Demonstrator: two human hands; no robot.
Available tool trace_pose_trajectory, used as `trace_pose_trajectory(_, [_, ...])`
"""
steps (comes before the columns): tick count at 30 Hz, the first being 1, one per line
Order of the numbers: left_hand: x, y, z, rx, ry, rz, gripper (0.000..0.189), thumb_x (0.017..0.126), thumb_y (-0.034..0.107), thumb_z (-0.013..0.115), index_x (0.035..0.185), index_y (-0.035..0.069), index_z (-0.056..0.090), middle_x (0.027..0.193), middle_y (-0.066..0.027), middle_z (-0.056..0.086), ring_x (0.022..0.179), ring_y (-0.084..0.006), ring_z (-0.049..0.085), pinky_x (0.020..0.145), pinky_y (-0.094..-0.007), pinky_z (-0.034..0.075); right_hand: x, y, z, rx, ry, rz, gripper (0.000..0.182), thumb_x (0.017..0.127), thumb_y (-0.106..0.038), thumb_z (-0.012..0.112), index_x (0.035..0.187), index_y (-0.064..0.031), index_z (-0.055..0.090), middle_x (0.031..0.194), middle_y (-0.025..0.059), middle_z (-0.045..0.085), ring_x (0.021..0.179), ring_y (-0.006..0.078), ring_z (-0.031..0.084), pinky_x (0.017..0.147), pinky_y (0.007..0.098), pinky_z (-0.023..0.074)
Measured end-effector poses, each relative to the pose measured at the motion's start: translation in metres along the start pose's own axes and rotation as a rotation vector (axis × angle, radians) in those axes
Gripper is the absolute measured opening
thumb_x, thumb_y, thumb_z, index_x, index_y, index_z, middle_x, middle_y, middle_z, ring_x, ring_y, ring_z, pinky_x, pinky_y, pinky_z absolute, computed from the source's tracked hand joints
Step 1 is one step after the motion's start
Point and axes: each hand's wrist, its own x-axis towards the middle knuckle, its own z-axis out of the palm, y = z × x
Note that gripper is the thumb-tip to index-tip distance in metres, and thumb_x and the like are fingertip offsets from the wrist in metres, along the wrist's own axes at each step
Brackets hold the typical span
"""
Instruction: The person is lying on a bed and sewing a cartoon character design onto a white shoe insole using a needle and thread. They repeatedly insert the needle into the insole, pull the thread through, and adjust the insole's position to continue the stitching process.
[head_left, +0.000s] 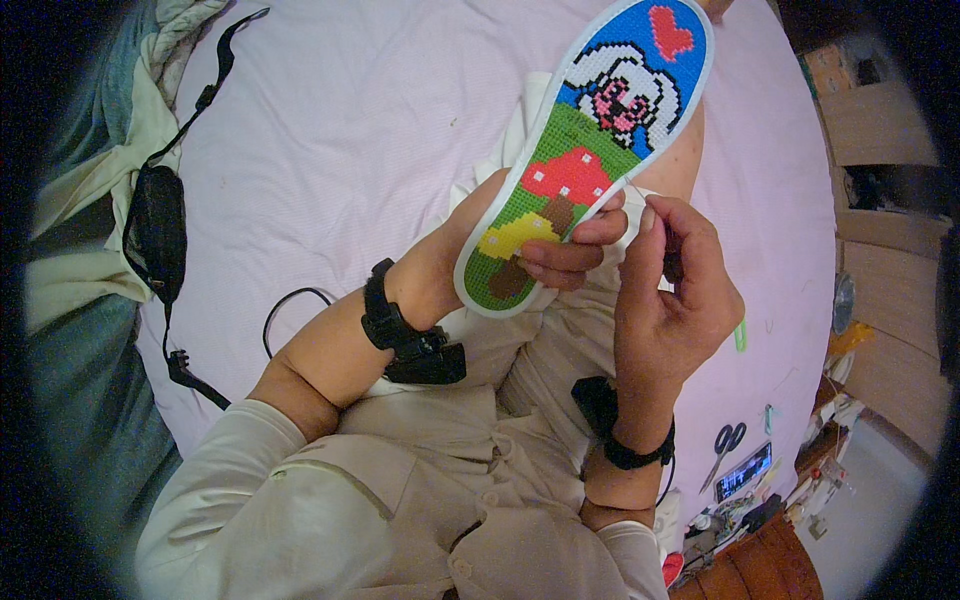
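A cross-stitched shoe insole (551, 150) with a white border slants across the upper middle of the view. Its stitching shows a red heart, a white dog on blue, and red and yellow mushrooms on green. My left hand (568, 255) grips the narrower lower half, its fingers wrapped over the right edge onto the stitched face. Close beside that edge, my right hand (675, 285) pinches a thin needle (639, 189) between thumb and index finger. The needle's tip reaches the white border; whether it pierces the border cannot be made out.
Scissors (724, 454) and a lit phone (744, 472) lie on the pink bedsheet (322, 150) at lower right. A green plastic item (741, 334) is beside my right hand. A black waist pouch (156, 232) with straps lies at left. Wooden drawers (885, 277) border the bed's right side.
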Motion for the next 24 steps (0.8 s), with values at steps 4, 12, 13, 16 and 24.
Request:
trace_pose_trajectory(4, [0.004, 0.001, -0.007, -0.026, -0.16, -0.012, 0.035, 0.096, 0.033, 0.033, 0.095, 0.001, 0.045, 0.078, -0.0049, 0.046, 0.044, -0.0061, 0.039, 0.039, -0.0182, 0.031, 0.0, 0.0, 0.001, 0.013, 0.006, 0.001, 0.009, 0.085, 0.0, 0.059, 0.092, 0.0028, 0.063, 0.073, 0.0049, 0.064, 0.06, 0.0048, 0.056, 0.054, 0.0186, 0.0456])
trace_pose_trajectory(12, [0.006, 0.003, -0.007, 0.054, -0.122, -0.059, 0.035, 0.096, 0.034, 0.034, 0.083, 0.003, 0.045, 0.067, 0.0001, 0.043, 0.042, -0.0048, 0.037, 0.039, -0.0178, 0.03, 0.002, 0.002, -0.001, -0.006, -0.012, 0.005, 0.009, 0.085, -0.001, 0.059, 0.092, 0.0027, 0.063, 0.072, 0.0046, 0.063, 0.058, 0.005, 0.055, 0.052, 0.0187, 0.0446])
trace_pose_trajectory(13, [0.006, 0.003, -0.007, 0.057, -0.103, -0.059, 0.035, 0.096, 0.034, 0.034, 0.082, 0.004, 0.045, 0.066, 0.0003, 0.043, 0.042, -0.0049, 0.037, 0.04, -0.0175, 0.03, 0.002, 0.002, -0.001, -0.013, -0.014, 0.004, 0.009, 0.085, -0.001, 0.059, 0.092, 0.0027, 0.063, 0.071, 0.0044, 0.063, 0.058, 0.005, 0.055, 0.052, 0.0187, 0.0445])
trace_pose_trajectory(16, [0.006, 0.004, -0.013, 0.128, -0.125, -0.078, 0.032, 0.095, 0.032, 0.038, 0.085, 0.003, 0.048, 0.067, 0.0, 0.045, 0.042, -0.0054, 0.037, 0.041, -0.0178, 0.03, 0.001, 0.003, -0.002, 0.025, -0.015, 0.019, 0.009, 0.085, -0.002, 0.059, 0.092, 0.0027, 0.063, 0.071, 0.004, 0.062, 0.058, 0.0049, 0.055, 0.051, 0.0189, 0.0443])
trace_pose_trajectory(24, [0.001, 0.003, 0.022, 0.726, 0.221, 0.034, 0.026, 0.087, 0.026, 0.062, 0.099, 0.004, 0.055, 0.084, 0.0021, 0.059, 0.077, -0.0041, 0.053, 0.068, -0.0184, 0.044, -0.017, 0.029, -0.043, 0.406, -0.221, 0.621, 0.018, 0.085, -0.006, 0.06, 0.1, 0.0029, 0.059, 0.075, 0.0046, 0.061, 0.061, 0.011, 0.057, 0.055, 0.0235, 0.0463])
